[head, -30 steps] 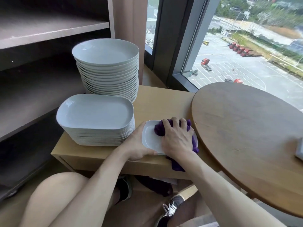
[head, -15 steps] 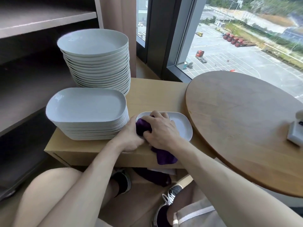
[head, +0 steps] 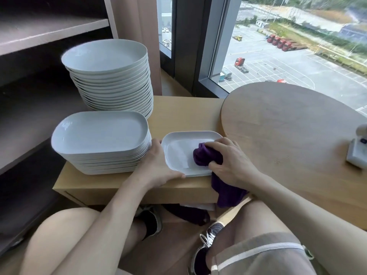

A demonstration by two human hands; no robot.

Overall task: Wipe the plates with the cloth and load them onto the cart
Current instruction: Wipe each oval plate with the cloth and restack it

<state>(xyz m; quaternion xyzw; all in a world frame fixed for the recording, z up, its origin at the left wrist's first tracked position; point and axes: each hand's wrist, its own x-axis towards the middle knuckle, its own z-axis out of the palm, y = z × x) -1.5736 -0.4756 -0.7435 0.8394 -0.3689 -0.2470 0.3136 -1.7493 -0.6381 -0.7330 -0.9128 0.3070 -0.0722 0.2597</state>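
Small white plate (head: 178,153) is lying flat on the low wooden table (head: 184,114), near its front edge. It is shaped like a box with round corners, it has a low rim, and it is shining a little. It is sitting just beside a pile of long plates (head: 99,132) of the same kind. A taller pile of round plates (head: 107,56) is standing behind that one.

The left hand (head: 158,165) is holding the small plate by its near left corner, with the thumb lying along the front rim. The right hand (head: 232,161) is curling tight around a bunched purple cloth (head: 206,155) and pressing it down on the right side of the plate. One end of the cloth is hanging down over the front of the table.

Half a second ago the cloth was on the near left part of the plate, and the two hands were almost touching. Now the cloth and the right hand are sitting on the right part, and the hands are apart. The left side of the plate is now showing bare, where before the right side was. The left hand is staying at the same corner.

A round brown table (head: 288,126) is standing to the right, with a small white thing (head: 357,153) on it.
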